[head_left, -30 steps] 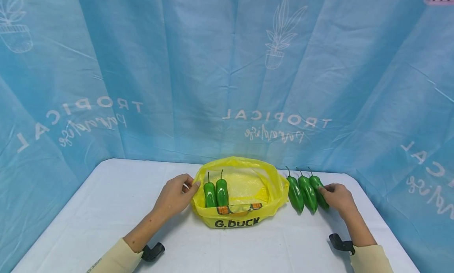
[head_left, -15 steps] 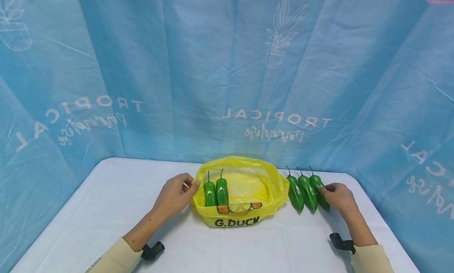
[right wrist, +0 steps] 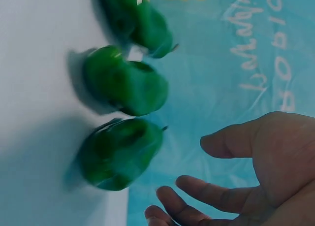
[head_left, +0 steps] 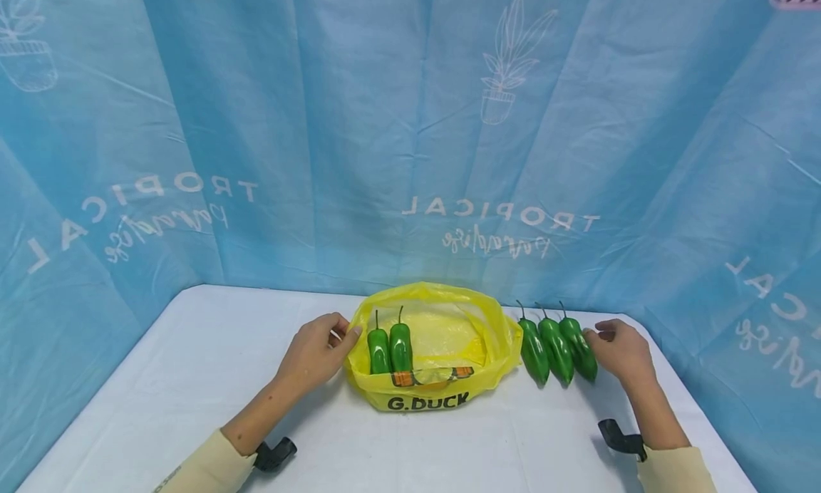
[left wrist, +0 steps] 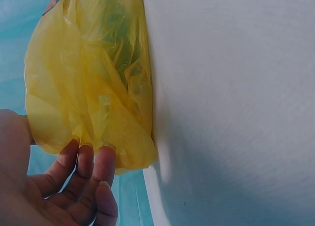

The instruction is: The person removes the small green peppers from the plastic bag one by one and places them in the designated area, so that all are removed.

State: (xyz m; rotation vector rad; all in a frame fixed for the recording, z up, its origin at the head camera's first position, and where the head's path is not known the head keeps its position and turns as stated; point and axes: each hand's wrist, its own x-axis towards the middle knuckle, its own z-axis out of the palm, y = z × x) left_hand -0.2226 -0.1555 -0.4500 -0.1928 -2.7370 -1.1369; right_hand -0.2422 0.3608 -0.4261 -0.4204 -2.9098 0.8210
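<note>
A yellow plastic bag lettered G.DUCK lies with its mouth spread on the table. Inside its left part stand two green chili peppers, a left one and a right one. My left hand pinches the bag's left rim, thumb at the mouth and fingers outside, as the left wrist view shows from below. Three more green peppers lie in a row right of the bag. Beside the rightmost pepper is my right hand, its fingers loosely spread and holding nothing.
A white cloth covers the table. Blue printed curtain hangs behind it and along both sides. Black wrist mounts sit below each hand, the left one and the right one.
My right hand has let go of the rightmost pepper and shifted slightly right. The left hand and the bag stay in place.
</note>
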